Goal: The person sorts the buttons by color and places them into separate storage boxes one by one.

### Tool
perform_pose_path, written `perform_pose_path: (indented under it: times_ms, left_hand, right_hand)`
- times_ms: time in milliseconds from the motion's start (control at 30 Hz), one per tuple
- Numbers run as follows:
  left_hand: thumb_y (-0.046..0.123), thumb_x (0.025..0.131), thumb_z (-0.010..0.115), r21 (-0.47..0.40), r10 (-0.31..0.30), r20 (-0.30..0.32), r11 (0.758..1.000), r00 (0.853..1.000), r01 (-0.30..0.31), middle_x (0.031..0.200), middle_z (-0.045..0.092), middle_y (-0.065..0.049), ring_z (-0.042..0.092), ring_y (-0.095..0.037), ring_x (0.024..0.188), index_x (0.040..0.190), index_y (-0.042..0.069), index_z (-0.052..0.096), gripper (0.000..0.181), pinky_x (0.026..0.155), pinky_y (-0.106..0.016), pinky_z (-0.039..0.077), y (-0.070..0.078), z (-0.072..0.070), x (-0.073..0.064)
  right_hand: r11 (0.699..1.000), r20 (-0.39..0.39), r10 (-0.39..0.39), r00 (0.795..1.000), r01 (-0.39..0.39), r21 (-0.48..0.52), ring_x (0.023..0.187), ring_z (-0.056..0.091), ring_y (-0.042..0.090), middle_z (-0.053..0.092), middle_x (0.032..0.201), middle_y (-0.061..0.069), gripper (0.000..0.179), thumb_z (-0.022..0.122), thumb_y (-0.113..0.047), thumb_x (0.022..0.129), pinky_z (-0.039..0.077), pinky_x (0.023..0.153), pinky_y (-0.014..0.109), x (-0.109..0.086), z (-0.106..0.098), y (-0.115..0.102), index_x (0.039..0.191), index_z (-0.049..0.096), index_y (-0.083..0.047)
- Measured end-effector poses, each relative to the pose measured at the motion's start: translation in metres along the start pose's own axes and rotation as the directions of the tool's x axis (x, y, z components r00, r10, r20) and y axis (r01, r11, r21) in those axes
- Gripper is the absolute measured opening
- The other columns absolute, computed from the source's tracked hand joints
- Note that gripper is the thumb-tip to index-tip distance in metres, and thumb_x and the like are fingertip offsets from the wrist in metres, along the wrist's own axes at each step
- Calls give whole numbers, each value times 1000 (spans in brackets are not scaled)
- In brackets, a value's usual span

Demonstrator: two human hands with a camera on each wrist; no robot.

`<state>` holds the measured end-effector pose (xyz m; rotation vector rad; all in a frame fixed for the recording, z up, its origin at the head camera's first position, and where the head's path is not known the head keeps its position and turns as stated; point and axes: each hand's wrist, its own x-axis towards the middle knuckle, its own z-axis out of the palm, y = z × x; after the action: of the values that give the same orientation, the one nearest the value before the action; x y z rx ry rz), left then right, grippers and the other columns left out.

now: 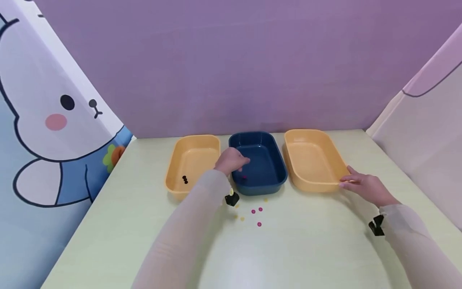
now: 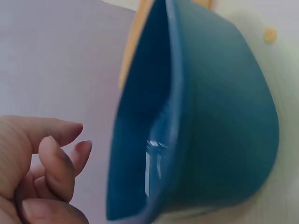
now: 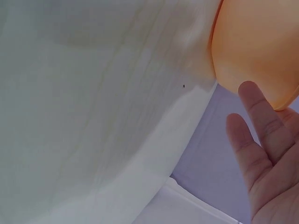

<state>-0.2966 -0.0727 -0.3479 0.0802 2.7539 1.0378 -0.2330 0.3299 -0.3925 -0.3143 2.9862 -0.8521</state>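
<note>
Left fingers (image 2: 57,165) hang above the blue tray (image 2: 219,112).

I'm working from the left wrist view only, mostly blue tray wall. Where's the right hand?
Observer: The right hand is at the near right corner of the right-hand orange tray.
Operator: And what's in the left-hand orange tray?
Observer: Three small black pieces, toward its near end.
Operator: Anything pink on the table?
Observer: Yes, three pink pieces, in front of the blue tray.
</note>
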Motion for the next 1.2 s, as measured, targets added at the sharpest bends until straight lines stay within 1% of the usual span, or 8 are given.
perform_pose_path:
  times_ms: [200, 333, 467, 667, 800, 933, 1033, 1200]
  left_hand:
    - [35, 90, 66, -48, 48, 4, 998, 999, -48, 62, 63, -2, 66, -26, 78, 86, 14, 75, 23, 63, -32, 46, 9, 0, -23]
    - [32, 91, 65, -108, 138, -30, 984, 990, -140, 73, 68, -4, 67, -27, 75, 101, 13, 75, 24, 59, -29, 46, 10, 0, -43]
    - [29, 92, 65, -157, 238, -51, 957, 970, -243, 78, 68, 0, 66, -27, 69, 106, 12, 74, 24, 56, -28, 47, 6, -1, -59]
    - [24, 91, 66, -51, 378, 117, 926, 918, -375, 73, 70, 1, 63, -17, 59, 100, 11, 76, 19, 59, -24, 46, -5, 4, -74]
    - [22, 90, 67, 87, 368, 254, 912, 894, -400, 87, 71, 3, 64, -15, 65, 99, 13, 77, 17, 63, -24, 46, -11, 12, -78]
    - [26, 89, 68, 340, 349, 334, 821, 876, -458, 98, 71, 8, 65, -9, 84, 100, 19, 77, 16, 71, -25, 49, -13, 22, -78]
    - [30, 87, 70, 458, 348, 367, 740, 863, -493, 99, 71, 11, 62, -6, 89, 98, 24, 77, 14, 73, -27, 49, -13, 29, -78]
    - [27, 87, 70, 482, 329, 409, 714, 851, -508, 97, 70, 14, 60, -6, 82, 95, 26, 78, 12, 65, -28, 46, -10, 41, -79]
  right_hand:
    - [1000, -13, -2, 1000, 2, 6, 120, 38, 58, 33, 139, 34, 41, 66, -28, 91, 35, 91, 61, 0, -2, 0, 111, 66, 8]
    - [1000, -16, -9, 1000, 9, 17, 120, 38, 58, 33, 140, 33, 43, 66, -28, 91, 36, 90, 60, 4, -1, -1, 113, 65, 9]
    - [1000, -7, -13, 1000, 14, 22, 121, 37, 57, 31, 142, 32, 46, 64, -31, 92, 34, 93, 60, 9, 2, -1, 116, 64, 8]
    - [1000, -8, 4, 1000, -4, 22, 121, 36, 58, 32, 141, 32, 46, 65, -30, 92, 34, 92, 61, 8, 3, 1, 116, 63, 9]
    - [999, -3, 8, 1000, -8, 33, 121, 36, 59, 31, 142, 32, 46, 65, -30, 92, 34, 92, 62, 6, 1, 1, 116, 63, 9]
    - [999, -5, 13, 1000, -12, 32, 121, 37, 58, 32, 141, 32, 46, 65, -30, 91, 35, 92, 61, 6, 1, 0, 115, 64, 9]
    - [1000, -6, 15, 1000, -15, 24, 120, 37, 58, 32, 141, 32, 45, 66, -29, 91, 35, 91, 61, 4, 0, 1, 115, 64, 9]
    - [1000, -9, 14, 1000, -14, 28, 120, 37, 58, 32, 141, 32, 46, 67, -29, 91, 35, 91, 61, 0, 1, 1, 115, 63, 10]
